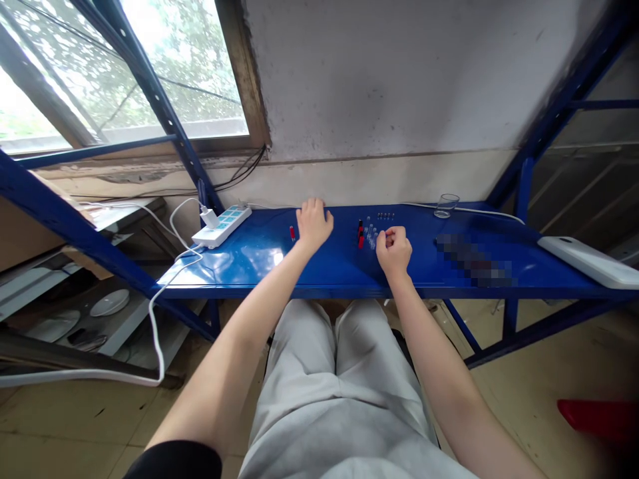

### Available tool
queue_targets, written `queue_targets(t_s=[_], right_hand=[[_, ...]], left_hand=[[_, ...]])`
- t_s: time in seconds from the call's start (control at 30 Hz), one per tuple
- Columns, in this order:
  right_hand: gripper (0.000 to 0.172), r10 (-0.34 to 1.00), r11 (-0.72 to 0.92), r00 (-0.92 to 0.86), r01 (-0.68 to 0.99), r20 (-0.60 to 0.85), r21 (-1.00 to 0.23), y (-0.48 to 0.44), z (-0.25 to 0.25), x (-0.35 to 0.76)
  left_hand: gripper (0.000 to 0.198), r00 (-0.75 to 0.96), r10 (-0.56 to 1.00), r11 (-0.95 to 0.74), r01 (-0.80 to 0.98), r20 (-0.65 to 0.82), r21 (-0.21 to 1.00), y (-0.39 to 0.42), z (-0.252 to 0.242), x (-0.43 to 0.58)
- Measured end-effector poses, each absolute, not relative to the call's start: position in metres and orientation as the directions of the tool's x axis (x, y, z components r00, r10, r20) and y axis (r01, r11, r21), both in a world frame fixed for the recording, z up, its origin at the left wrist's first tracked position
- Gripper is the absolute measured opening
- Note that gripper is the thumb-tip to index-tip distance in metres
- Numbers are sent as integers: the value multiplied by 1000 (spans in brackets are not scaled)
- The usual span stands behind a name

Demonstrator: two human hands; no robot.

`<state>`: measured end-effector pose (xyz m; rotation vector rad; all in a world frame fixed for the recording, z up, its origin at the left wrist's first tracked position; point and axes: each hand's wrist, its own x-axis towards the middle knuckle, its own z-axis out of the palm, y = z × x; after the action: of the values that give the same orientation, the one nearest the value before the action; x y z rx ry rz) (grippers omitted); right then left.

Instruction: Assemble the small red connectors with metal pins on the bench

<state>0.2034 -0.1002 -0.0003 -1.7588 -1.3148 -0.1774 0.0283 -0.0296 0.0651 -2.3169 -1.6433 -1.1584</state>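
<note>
My left hand (pixel 314 224) is over the blue table (pixel 329 269) with its fingers spread, and nothing shows in it. Just left of it lies a small red piece (pixel 292 233). My right hand (pixel 395 249) is closed near the middle of the table; what its fingers hold, if anything, is too small to name. Beside its fingertips are several small clear pieces (pixel 370 234). A short row of red and black pieces (pixel 360 234) stands to their left. Behind my right hand is a row of several tiny metallic pieces (pixel 386 216).
A white power strip (pixel 223 227) with a plug and cable sits at the left end. Toward the back right stands a clear glass (pixel 446 206). A blurred dark object (pixel 474 261) lies right of my right hand, and a white device (pixel 589 261) rests at the right end.
</note>
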Motion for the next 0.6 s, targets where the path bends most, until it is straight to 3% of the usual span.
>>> queue_targets(t_s=[0.2,0.43,0.6], right_hand=[[29,648,253,212,846,732,-468,-91,9,162],[27,664,483,-8,767,747,-422,-66,13,105],[27,674,533,-108,756,731,-379,-60,0,95]], left_hand=[[38,200,763,-392,899,615,194,-5,61,-19],[39,189,832,-291,949,522,121,4,23,-30],[35,190,865,-258,962,463,87,8,13,-31]])
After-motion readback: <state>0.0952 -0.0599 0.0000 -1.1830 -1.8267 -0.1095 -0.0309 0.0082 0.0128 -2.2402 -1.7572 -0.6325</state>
